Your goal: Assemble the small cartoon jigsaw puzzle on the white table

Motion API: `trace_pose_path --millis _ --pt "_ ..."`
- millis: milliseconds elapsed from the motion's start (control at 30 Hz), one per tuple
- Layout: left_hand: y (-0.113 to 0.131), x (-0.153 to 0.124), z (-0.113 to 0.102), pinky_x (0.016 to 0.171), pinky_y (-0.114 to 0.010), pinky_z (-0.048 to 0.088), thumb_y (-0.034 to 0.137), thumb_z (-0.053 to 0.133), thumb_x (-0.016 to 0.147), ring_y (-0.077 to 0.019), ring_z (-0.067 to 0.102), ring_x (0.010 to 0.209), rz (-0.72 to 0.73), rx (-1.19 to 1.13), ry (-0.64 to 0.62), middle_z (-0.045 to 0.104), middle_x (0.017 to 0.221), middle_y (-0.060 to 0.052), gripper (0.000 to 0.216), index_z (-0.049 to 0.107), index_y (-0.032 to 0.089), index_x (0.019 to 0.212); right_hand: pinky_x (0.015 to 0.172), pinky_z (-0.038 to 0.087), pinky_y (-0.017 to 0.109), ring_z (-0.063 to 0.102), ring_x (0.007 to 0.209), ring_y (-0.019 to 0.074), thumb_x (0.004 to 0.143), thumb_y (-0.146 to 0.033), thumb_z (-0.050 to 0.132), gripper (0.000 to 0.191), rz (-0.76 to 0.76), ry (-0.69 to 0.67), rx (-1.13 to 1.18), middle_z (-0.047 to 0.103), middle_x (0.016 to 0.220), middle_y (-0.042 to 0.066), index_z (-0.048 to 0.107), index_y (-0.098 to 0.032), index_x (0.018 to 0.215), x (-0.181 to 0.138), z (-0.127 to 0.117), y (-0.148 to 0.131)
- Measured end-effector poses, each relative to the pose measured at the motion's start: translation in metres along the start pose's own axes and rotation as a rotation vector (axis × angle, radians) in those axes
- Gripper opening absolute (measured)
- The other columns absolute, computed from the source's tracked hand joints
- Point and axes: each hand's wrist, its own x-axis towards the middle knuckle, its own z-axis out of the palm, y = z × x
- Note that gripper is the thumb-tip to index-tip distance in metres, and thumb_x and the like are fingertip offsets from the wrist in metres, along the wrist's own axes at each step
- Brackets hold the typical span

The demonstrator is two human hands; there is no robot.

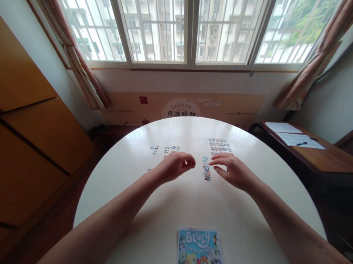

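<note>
Both my forearms reach over a round white table [190, 204]. My left hand [176, 165] hovers with its fingers curled in a pinch; anything between them is too small to make out. My right hand [232, 170] is beside it, fingers held together and pointing left toward a short joined strip of puzzle pieces [206, 168]. A larger joined patch of pieces [219, 146] lies just beyond my right hand. Loose pieces [171, 149] lie beyond my left hand.
A blue picture card marked "Bluey" [200, 253] lies at the table's near edge. A dark wooden side table with papers and a pen [295, 139] stands to the right. Wooden cabinets [20, 138] fill the left. A barred window [195, 25] spans the back wall.
</note>
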Motion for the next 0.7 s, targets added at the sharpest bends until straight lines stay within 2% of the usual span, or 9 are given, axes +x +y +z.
trace_pose_path --millis 167,367,533,700 --pt "0.030 -0.004 0.033 0.077 -0.026 0.054 0.008 0.063 0.087 -0.0137 0.069 0.077 0.103 -0.095 -0.142 0.076 0.089 -0.003 0.019 0.075 0.020 0.094 0.099 0.055 0.047 0.070 0.107 0.0277 0.083 -0.012 0.064 0.025 -0.005 -0.074 0.018 0.077 0.107 0.006 0.080 -0.025 0.098 0.000 -0.005 -0.001" --pt "0.026 -0.007 0.051 0.081 -0.030 0.055 0.007 0.066 0.083 -0.0154 0.069 0.080 0.044 -0.037 -0.149 0.076 0.092 -0.001 0.028 0.074 0.023 0.104 0.101 0.054 0.049 0.069 0.108 0.0276 0.083 -0.012 0.064 0.027 -0.014 -0.127 0.028 0.076 0.109 0.005 0.080 -0.026 0.099 0.001 -0.009 0.000" --pt "0.021 -0.007 0.049 0.087 -0.036 0.055 0.021 0.073 0.084 -0.0209 0.069 0.095 0.039 0.104 -0.111 0.075 0.107 -0.004 0.025 0.073 0.026 0.108 0.101 0.054 0.049 0.070 0.106 0.0278 0.081 -0.011 0.067 0.026 -0.027 -0.114 0.033 0.077 0.106 0.005 0.080 -0.028 0.095 0.001 -0.009 0.002" --pt "0.024 -0.007 0.041 0.086 -0.039 0.054 0.031 0.075 0.084 -0.0233 0.068 0.097 0.011 0.177 -0.127 0.074 0.106 -0.004 0.016 0.076 0.027 0.099 0.101 0.053 0.049 0.069 0.106 0.0275 0.081 -0.012 0.069 0.021 -0.050 -0.129 0.028 0.076 0.106 0.005 0.080 -0.027 0.090 0.001 -0.009 0.002"
